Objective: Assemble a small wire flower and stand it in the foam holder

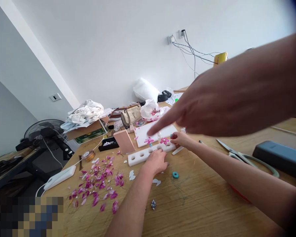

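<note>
A white foam block (138,157) with a row of holes lies on the wooden table (207,204). My left hand (156,161) rests on its front edge and holds it down. My right hand (181,138) is at the block's right end, fingers pinched at a pink flower (164,141) that stands in the block. A second pink flower (148,141) stands to its left. Another person's large hand (224,102) reaches in from the right, close to the camera, with one finger pointing toward the white board (144,133) behind the block.
Loose pink petals (98,184) are scattered at the left, by a white power strip (60,176) and a wire spool (88,154). Scissors (239,154) and a dark blue case (278,156) lie at the right. A teal ring (175,175) sits near my hands. A handbag (131,115) and box (86,131) clutter the back.
</note>
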Motion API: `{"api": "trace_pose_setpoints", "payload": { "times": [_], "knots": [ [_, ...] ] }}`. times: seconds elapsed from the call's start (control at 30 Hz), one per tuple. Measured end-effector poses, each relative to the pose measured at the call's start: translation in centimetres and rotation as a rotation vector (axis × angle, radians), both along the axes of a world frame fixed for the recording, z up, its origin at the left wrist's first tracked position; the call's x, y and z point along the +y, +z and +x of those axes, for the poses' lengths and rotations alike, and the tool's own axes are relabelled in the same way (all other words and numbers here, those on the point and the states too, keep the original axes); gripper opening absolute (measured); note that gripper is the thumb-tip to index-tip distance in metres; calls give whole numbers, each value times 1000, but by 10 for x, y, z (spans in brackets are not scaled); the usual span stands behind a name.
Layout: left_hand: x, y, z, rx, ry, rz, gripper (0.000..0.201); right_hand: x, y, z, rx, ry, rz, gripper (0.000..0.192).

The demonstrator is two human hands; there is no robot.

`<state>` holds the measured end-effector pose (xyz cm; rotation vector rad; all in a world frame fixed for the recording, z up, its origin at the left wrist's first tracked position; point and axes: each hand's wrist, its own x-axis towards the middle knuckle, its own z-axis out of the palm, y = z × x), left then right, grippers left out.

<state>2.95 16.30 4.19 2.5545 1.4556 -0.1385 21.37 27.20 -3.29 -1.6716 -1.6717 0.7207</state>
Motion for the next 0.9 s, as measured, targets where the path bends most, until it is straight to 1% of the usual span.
{"api": "trace_pose_setpoints", "payload": {
  "times": [0.13,0.27,0.4,0.63,0.9],
  "knots": [
    [1,0,0,0,-3,-2,27,-2,2,-3,44,67,-180,32],
    [2,-3,-1,-4,-12,5,27,-5,5,-3,90,78,-233,33],
    [4,-4,-1,-4,-22,9,28,-4,3,-3,130,55,-243,32],
    [2,-3,-2,-10,-23,7,29,2,-6,-6,169,5,-228,32],
    [1,-3,-2,-5,-32,8,28,0,-10,-8,106,-27,-176,32]
  ]
}}
